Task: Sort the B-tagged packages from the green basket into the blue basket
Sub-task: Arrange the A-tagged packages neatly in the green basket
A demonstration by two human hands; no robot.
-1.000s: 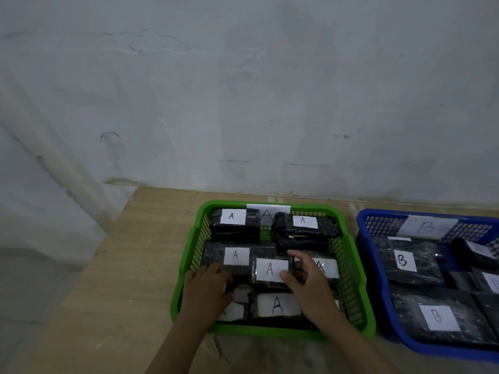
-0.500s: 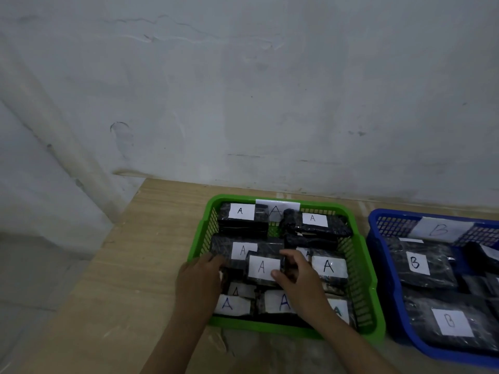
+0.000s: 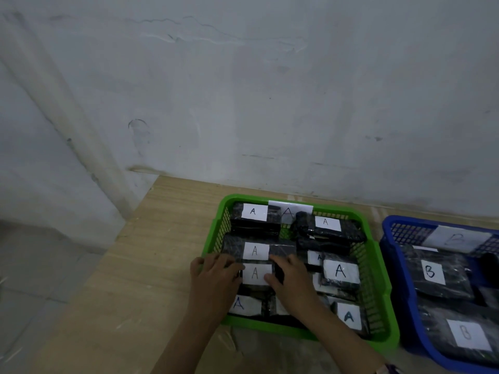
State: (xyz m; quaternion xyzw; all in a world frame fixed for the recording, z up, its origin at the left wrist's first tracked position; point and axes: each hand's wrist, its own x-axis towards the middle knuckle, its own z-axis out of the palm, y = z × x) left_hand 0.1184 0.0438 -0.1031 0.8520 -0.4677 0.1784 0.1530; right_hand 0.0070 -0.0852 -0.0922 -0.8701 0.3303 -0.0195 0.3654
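Wooden tabletop (image 3: pixel 151 265): both hands, left hand (image 3: pixel 213 276) and right hand (image 3: pixel 290 279), now grip one A-tagged package (image 3: pixel 256 273) in green basket (image 3: pixel 378 265), shifted left; probably hunting hidden B's.

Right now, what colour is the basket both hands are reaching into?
Green, seen in the head view, the only one.

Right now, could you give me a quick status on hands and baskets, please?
Both hands, left and right, grip one A package in green basket. Visible tags there all A. B packages in blue basket. Nothing blocking.
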